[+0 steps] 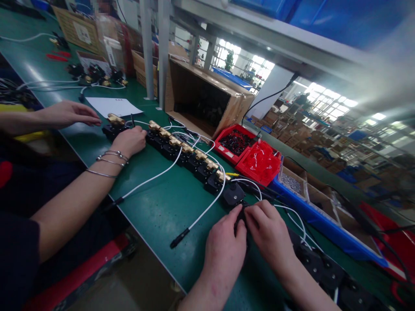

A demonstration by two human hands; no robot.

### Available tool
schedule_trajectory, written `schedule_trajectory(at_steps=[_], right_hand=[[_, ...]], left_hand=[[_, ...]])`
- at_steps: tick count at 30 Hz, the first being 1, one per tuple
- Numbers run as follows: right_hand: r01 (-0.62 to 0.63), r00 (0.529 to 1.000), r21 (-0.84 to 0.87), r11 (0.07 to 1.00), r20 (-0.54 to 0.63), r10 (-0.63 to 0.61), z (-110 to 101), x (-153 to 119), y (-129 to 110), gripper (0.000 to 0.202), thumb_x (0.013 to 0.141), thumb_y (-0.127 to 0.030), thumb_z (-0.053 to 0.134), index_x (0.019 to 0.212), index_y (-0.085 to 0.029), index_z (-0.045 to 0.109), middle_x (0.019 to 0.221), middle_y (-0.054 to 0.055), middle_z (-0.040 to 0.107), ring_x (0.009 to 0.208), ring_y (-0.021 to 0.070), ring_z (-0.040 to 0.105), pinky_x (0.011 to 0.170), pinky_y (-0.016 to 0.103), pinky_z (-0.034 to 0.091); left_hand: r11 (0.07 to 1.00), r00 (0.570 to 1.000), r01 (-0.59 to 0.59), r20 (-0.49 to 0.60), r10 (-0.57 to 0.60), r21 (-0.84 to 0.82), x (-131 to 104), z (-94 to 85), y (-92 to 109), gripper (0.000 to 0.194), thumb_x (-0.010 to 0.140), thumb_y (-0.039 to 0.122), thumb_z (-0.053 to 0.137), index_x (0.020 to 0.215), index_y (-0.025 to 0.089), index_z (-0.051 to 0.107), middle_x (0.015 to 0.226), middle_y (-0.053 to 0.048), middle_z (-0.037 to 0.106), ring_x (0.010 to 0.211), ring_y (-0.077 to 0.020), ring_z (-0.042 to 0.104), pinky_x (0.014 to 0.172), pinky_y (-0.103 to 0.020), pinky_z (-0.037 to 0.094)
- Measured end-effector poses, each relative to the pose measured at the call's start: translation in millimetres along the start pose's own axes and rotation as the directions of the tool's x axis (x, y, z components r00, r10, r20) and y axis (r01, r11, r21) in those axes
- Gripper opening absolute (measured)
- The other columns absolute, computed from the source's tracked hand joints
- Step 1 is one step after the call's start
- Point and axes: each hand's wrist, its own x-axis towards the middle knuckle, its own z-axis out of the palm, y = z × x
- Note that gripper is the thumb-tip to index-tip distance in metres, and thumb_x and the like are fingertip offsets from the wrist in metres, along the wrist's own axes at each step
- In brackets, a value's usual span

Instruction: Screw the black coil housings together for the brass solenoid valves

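Black and matte, the small part [241, 216] lies between both hands, just beside a squarish black housing [233, 193] on the smooth green surface [155, 194]. The left hand [225, 244] has thumb and forefinger on it in a pinching grip; the right hand [269, 231] has its fingers bunched against it — whether that grip pinches anything, I cannot tell. Fingers cover most of the part, so its full shape is hidden. Rounded brass fittings [187, 147] line up beyond, with glossy white cables [207, 210] looping around — some ends out of sight.
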Motion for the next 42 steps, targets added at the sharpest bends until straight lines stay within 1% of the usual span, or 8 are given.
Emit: schedule_trajectory(at_steps=[7,12,15,18,20,24,33,42], right_hand=[[-0.235,0.971,0.128,0.964,-0.016,0.238,1,11,1,0.009,0.09,-0.015,0.065,0.084,-0.017,0.06,0.086,-0.001,0.055,0.072,0.0133,0.053,0.063,0.026,0.045],[-0.273,0.96,0.147,0.951,-0.02,0.279,-1,13,2,0.007,0.089,-0.013,0.066,0.085,-0.016,0.061,0.086,-0.001,0.056,0.074,0.0134,0.054,0.065,0.027,0.046],[-0.267,0.957,0.166,0.949,-0.068,0.282,-13,7,-2,0.003,0.094,-0.019,0.061,0.091,-0.019,0.063,0.089,0.002,0.058,0.076,0.0168,0.057,0.065,0.03,0.048],[-0.211,0.975,0.189,0.959,-0.026,0.219,-29,-8,-15,0.01,0.1,-0.026,0.055,0.095,-0.023,0.063,0.091,0.003,0.059,0.079,0.0175,0.06,0.065,0.029,0.049],[-0.137,0.987,0.205,0.969,0.113,0.116,-35,-20,-29,0.009,0.099,-0.024,0.055,0.095,-0.025,0.063,0.095,0.002,0.06,0.082,0.0162,0.061,0.068,0.028,0.052],[-0.047,0.948,0.149,0.988,0.317,-0.002,-29,-34,-53,0.016,0.092,-0.011,0.058,0.097,-0.024,0.066,0.103,0.005,0.063,0.089,0.0203,0.062,0.079,0.035,0.055],[0.101,0.927,-0.109,0.989,0.37,-0.054,-25,-25,-67,0.013,0.087,-0.006,0.06,0.095,-0.011,0.069,0.097,0.011,0.067,0.088,0.0263,0.062,0.083,0.042,0.056],[0.259,0.895,-0.146,0.955,0.408,-0.18,-40,-18,-65,0.006,0.088,-0.015,0.068,0.093,-0.011,0.068,0.091,0.008,0.068,0.08,0.023,0.06,0.069,0.037,0.053]], left_hand=[[1.0,1.0,0.001,0.013,-0.002,0.015,0,0.5,-1,0.045,0.097,0.025,0.048,0.139,0.026,0.063,0.14,-0.004,0.066,0.127,-0.0242,0.063,0.112,-0.04,0.047],[1.0,0.999,0.02,0.03,-0.02,0.004,0,-2.1,0,0.045,0.098,0.029,0.046,0.14,0.025,0.061,0.14,-0.006,0.066,0.127,-0.026,0.063,0.111,-0.042,0.045],[0.996,0.996,0.085,0.015,-0.085,-0.007,-3,-7.7,-1,0.047,0.101,0.041,0.041,0.14,0.022,0.059,0.13,-0.011,0.07,0.119,-0.0296,0.066,0.106,-0.046,0.047],[0.988,0.993,0.115,0.007,-0.115,-0.099,-10,-13.2,-4,0.054,0.103,0.052,0.029,0.133,0.022,0.061,0.123,-0.011,0.072,0.116,-0.0286,0.065,0.104,-0.046,0.046],[0.98,0.994,0.11,-0.001,-0.112,-0.164,-15,-15.0,-6,0.056,0.103,0.055,0.026,0.131,0.023,0.062,0.129,-0.01,0.069,0.122,-0.027,0.061,0.108,-0.044,0.043],[0.963,0.989,0.148,0.026,-0.146,-0.225,-23,-14.9,-6,0.058,0.102,0.061,0.026,0.133,0.027,0.062,0.135,-0.006,0.065,0.127,-0.0258,0.058,0.113,-0.044,0.039],[0.96,0.979,0.202,0.063,-0.193,-0.196,-20,-20.9,-5,0.075,0.095,0.075,0.028,0.129,0.019,0.065,0.129,-0.013,0.068,0.119,-0.0303,0.063,0.106,-0.048,0.047],[0.979,0.979,0.191,0.089,-0.185,-0.069,-10,-25.4,-10,0.086,0.085,0.087,0.03,0.124,0.02,0.068,0.123,-0.012,0.071,0.116,-0.0336,0.065,0.107,-0.054,0.047]])
